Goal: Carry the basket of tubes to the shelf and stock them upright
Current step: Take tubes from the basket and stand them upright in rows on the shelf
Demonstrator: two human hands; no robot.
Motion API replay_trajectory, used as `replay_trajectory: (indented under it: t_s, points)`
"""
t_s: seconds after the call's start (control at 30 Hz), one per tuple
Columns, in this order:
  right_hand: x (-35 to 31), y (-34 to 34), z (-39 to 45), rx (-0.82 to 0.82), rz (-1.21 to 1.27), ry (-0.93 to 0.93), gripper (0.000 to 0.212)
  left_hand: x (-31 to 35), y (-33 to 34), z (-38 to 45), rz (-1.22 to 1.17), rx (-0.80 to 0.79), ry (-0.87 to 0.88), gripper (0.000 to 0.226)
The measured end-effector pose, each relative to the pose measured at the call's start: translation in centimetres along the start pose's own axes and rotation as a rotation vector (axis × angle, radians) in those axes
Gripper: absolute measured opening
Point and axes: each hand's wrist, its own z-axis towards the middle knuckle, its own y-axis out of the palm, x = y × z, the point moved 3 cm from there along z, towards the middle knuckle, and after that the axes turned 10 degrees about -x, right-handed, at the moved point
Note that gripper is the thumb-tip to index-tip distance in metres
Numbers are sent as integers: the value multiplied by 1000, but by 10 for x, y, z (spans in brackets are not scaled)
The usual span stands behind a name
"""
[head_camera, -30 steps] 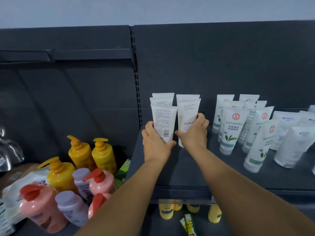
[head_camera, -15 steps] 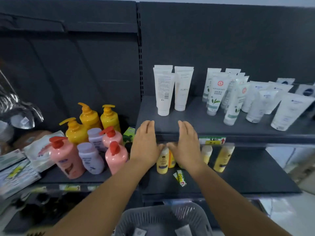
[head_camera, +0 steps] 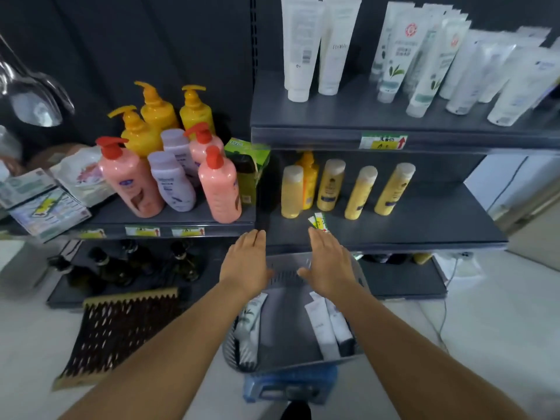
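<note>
A grey perforated basket [head_camera: 286, 341] sits low in front of me on a blue stool [head_camera: 291, 386]. White tubes [head_camera: 328, 327] lie along its right side and another tube [head_camera: 250, 319] along its left. My left hand [head_camera: 247, 263] and my right hand [head_camera: 328, 265] hover over the basket's far end, fingers straight, palms down, holding nothing. On the upper shelf [head_camera: 333, 128] white tubes [head_camera: 318, 47] stand upright, cap down, beside leaning tubes with green leaf prints [head_camera: 424, 62].
Yellow bottles [head_camera: 330, 189] stand on the middle shelf [head_camera: 409, 228] just beyond my hands. Pink, orange and lilac pump bottles [head_camera: 169, 165] crowd the left shelf. A brown perforated mat [head_camera: 121, 331] lies on the pale floor at left.
My hands let go of the tubes on the upper shelf and dropped down to the basket. My view tilted downward, bringing the basket and floor into sight.
</note>
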Motion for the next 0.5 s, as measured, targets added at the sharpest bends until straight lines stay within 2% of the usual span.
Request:
replay_trajectory:
  t_s: [0.27,0.5]
  points:
    - [38,89,7,-232,89,165,94,-17,88,12,-93,-205,-77,88]
    - [88,171,27,-549,165,382,113,-8,162,45,-91,-371,-55,91]
